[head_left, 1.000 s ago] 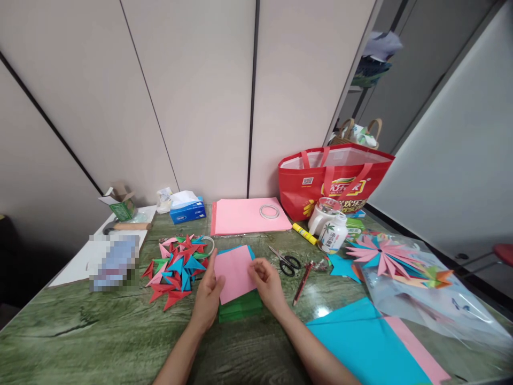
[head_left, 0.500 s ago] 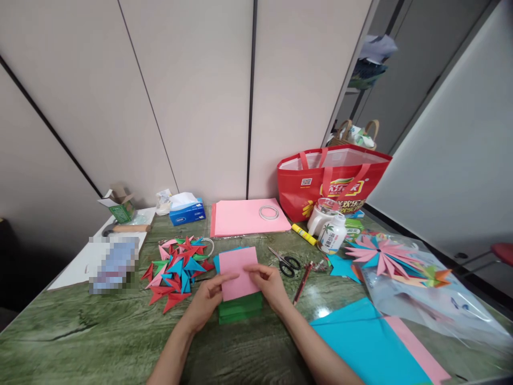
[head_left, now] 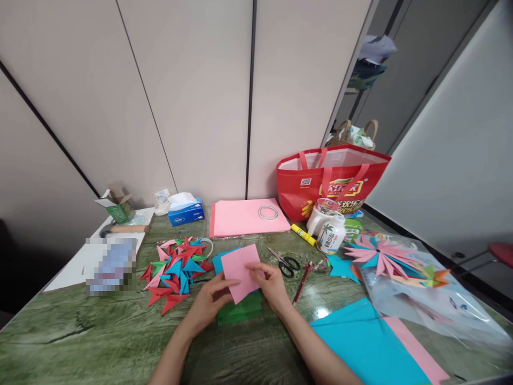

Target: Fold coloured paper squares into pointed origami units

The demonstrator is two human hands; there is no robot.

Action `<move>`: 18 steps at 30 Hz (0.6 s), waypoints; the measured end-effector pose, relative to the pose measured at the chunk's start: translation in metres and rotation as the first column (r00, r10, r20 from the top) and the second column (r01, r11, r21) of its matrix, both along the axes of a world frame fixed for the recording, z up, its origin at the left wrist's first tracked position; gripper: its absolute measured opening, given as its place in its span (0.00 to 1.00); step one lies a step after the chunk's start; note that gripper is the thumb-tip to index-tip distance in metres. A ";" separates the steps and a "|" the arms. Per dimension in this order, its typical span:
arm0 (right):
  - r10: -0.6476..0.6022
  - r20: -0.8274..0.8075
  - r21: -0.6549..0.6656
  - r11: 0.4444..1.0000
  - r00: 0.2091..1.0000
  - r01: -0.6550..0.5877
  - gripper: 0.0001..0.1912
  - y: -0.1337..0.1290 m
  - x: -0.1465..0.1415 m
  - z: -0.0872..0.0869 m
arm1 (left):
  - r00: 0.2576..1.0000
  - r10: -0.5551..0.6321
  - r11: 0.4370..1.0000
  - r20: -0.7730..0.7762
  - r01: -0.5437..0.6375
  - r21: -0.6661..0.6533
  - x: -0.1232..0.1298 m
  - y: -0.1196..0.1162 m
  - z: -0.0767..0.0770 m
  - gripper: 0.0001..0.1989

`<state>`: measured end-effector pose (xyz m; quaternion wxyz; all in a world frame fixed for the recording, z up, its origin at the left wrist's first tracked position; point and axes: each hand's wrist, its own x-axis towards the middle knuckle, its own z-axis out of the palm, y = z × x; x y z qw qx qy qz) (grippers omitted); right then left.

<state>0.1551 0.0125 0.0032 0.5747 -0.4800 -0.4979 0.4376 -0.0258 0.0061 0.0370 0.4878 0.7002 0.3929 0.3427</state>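
A pink paper square is held up between both hands, tilted a little, at the middle of the table. My left hand closes on its left edge, the fingers near its lower corner. On the right side, my right hand pinches it, the fingertips lying over its face. Under it on the table lies a stack of green paper squares, with blue paper showing behind. To the left sits a pile of folded red, pink, blue and green paper pieces.
Scissors and a red pen lie to the right, near a glue stick and a white bottle. Blue sheets lie front right. Behind are pink sheets, a tissue box and a red bag.
The pink paper square has turned and tilted in my hands, its lower corner swinging right. My left hand's fingers have shifted slightly along its edge.
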 end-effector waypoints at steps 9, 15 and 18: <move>0.046 -0.037 -0.013 0.999 0.998 -0.047 0.07 0.000 -0.002 -0.003 | 1.000 0.008 0.986 -0.009 -0.006 0.165 0.004 0.001 -0.012 0.08; 0.134 -0.028 0.009 0.991 0.991 -0.134 0.09 -0.003 -0.004 0.000 | 0.939 0.325 0.941 0.110 -0.333 0.058 0.008 0.002 -0.010 0.04; 0.135 0.018 0.019 0.991 0.991 -0.135 0.13 -0.007 -0.007 0.004 | 0.867 0.410 0.912 0.283 -0.383 -0.147 0.013 0.001 -0.010 0.22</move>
